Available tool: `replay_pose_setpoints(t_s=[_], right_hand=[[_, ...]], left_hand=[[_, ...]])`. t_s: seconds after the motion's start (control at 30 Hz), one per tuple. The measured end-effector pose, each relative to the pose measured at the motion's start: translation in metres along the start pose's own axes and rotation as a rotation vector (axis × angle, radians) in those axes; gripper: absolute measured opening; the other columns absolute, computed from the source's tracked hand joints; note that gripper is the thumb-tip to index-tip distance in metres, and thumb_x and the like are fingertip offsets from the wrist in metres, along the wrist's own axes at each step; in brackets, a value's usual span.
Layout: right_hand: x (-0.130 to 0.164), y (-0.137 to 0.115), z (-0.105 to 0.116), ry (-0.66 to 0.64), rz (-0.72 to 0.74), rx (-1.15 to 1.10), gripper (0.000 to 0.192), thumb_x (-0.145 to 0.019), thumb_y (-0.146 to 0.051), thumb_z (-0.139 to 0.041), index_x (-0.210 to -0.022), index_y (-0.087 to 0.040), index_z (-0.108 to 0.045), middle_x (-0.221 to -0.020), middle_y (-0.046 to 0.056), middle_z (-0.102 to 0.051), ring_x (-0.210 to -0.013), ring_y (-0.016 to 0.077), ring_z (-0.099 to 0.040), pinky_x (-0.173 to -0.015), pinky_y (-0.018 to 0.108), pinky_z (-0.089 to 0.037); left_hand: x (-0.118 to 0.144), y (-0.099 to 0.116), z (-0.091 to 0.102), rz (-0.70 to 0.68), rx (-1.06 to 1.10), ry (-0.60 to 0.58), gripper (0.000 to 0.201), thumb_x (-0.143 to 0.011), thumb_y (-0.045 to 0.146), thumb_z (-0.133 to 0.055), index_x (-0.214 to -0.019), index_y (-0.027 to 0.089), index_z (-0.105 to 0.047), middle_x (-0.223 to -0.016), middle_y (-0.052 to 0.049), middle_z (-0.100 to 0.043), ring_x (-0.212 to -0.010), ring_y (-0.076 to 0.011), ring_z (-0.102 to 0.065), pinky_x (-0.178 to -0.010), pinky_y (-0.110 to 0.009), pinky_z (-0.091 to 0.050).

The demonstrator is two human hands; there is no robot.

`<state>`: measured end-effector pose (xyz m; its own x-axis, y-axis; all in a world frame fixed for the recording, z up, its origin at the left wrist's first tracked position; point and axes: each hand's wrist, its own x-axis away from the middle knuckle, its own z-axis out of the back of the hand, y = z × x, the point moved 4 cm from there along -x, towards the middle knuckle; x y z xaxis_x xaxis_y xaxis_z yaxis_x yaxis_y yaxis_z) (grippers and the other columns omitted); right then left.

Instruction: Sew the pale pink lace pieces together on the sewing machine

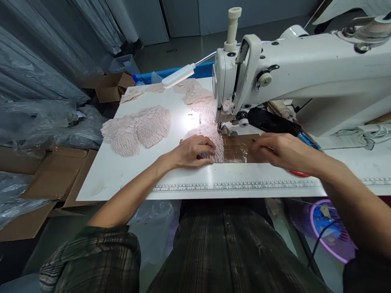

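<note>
A pale pink lace piece [217, 147] lies under the needle area of the white sewing machine [221, 87]. My left hand [195, 151] rests on its left part, fingers apart and pressing it against the table. To the right, my right hand [273, 148] hovers over or touches a brown plate [236, 148] in the machine bed. Its fingers are closed in a pinch; a small dark tip shows beside them, too little to name. A second scalloped lace piece [154, 124] is spread farther left, and more lace [198, 91] lies behind.
A lit lamp [179, 76] hangs over the table. A printed ruler [226, 186] runs along the front edge. A black item [273, 121] and red-handled tool [298, 173] lie near my right hand. Cardboard boxes [58, 173] stand left, a purple basket [314, 228] below right.
</note>
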<state>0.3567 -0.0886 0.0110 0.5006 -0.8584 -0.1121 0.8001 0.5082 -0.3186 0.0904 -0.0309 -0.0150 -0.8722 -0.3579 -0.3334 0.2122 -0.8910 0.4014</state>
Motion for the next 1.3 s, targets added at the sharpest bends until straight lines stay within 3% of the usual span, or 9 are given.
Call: replay_pose_setpoints(t_s=[0.1,0.3,0.47,0.67,0.73,0.8,0.93,1.17,1.3], right_hand=[[-0.027,-0.016,-0.009,-0.046,0.071,-0.133,0.032,-0.088,-0.016,-0.046,-0.098,-0.019,-0.076,-0.101,0.009,-0.076,-0.087,0.0213,-0.070,-0.081,0.034,-0.053],[-0.049,-0.021,-0.027,-0.033,0.067,-0.268,0.031,-0.085,-0.018,-0.049,-0.100,-0.020,-0.075,-0.101,0.006,-0.076,-0.089,0.0204,-0.069,-0.085,0.033,-0.052],[-0.060,-0.036,-0.035,-0.055,0.117,-0.391,0.038,-0.088,-0.044,-0.064,-0.111,-0.015,-0.068,-0.098,0.010,-0.072,-0.078,0.0192,-0.064,-0.069,0.031,-0.050],[-0.065,-0.036,-0.044,0.157,0.008,-0.436,0.016,-0.094,-0.032,-0.056,-0.091,-0.018,-0.062,-0.079,0.005,-0.065,-0.065,0.0156,-0.056,-0.063,0.030,-0.046],[-0.058,-0.035,-0.046,0.211,-0.024,-0.408,0.019,-0.095,-0.034,-0.056,-0.096,-0.017,-0.064,-0.085,0.009,-0.067,-0.072,0.0195,-0.061,-0.068,0.034,-0.051],[-0.048,-0.040,-0.049,0.214,0.042,-0.314,0.026,-0.096,-0.035,-0.055,-0.109,-0.016,-0.067,-0.107,0.016,-0.070,-0.095,0.0273,-0.066,-0.081,0.042,-0.054],[-0.027,-0.058,-0.064,0.109,0.248,-0.122,0.040,-0.101,-0.032,-0.051,-0.134,-0.013,-0.061,-0.139,0.019,-0.063,-0.129,0.0345,-0.056,-0.101,0.057,-0.047],[-0.018,-0.063,-0.072,0.170,0.274,-0.028,0.037,-0.102,-0.029,-0.050,-0.130,-0.010,-0.065,-0.138,0.020,-0.064,-0.129,0.0346,-0.056,-0.100,0.056,-0.046],[-0.014,-0.066,-0.074,0.187,0.266,-0.045,0.037,-0.101,-0.029,-0.051,-0.129,-0.009,-0.066,-0.132,0.020,-0.067,-0.129,0.0346,-0.056,-0.101,0.057,-0.047]], left_hand=[[0.000,-0.004,-0.001,0.017,0.092,0.011,0.016,-0.095,0.031,-0.068,-0.090,0.019,-0.077,-0.098,-0.008,-0.076,-0.089,-0.0185,-0.072,-0.079,-0.034,-0.059],[0.001,-0.006,0.000,0.127,0.200,0.072,0.018,-0.096,0.026,-0.064,-0.084,0.017,-0.074,-0.095,-0.008,-0.076,-0.089,-0.0175,-0.072,-0.082,-0.034,-0.060],[0.001,-0.004,0.004,0.152,0.173,0.260,0.022,-0.100,0.029,-0.059,-0.086,0.015,-0.069,-0.099,-0.011,-0.076,-0.087,-0.0164,-0.073,-0.078,-0.031,-0.061],[-0.004,0.002,-0.002,0.042,0.006,0.288,0.026,-0.099,0.039,-0.064,-0.107,0.014,-0.068,-0.114,-0.013,-0.074,-0.104,-0.0197,-0.073,-0.087,-0.036,-0.065],[-0.006,-0.002,0.003,0.113,-0.004,0.334,0.024,-0.104,0.032,-0.055,-0.101,0.014,-0.070,-0.111,-0.012,-0.076,-0.098,-0.0174,-0.075,-0.084,-0.032,-0.064],[-0.008,-0.007,0.009,0.190,0.022,0.357,0.026,-0.105,0.033,-0.053,-0.102,0.014,-0.070,-0.106,-0.011,-0.078,-0.095,-0.0165,-0.075,-0.081,-0.030,-0.064],[-0.009,-0.011,0.011,0.190,0.100,0.264,0.025,-0.104,0.034,-0.055,-0.105,0.015,-0.071,-0.107,-0.010,-0.079,-0.096,-0.0170,-0.077,-0.084,-0.030,-0.065],[-0.001,-0.007,-0.004,0.013,-0.029,0.194,0.015,-0.101,0.020,-0.055,-0.107,0.014,-0.068,-0.113,-0.011,-0.078,-0.109,-0.0192,-0.075,-0.106,-0.043,-0.059],[0.000,-0.003,-0.008,-0.095,-0.159,0.156,0.013,-0.096,0.012,-0.053,-0.100,0.013,-0.066,-0.119,-0.015,-0.075,-0.112,-0.0214,-0.073,-0.105,-0.048,-0.059]])
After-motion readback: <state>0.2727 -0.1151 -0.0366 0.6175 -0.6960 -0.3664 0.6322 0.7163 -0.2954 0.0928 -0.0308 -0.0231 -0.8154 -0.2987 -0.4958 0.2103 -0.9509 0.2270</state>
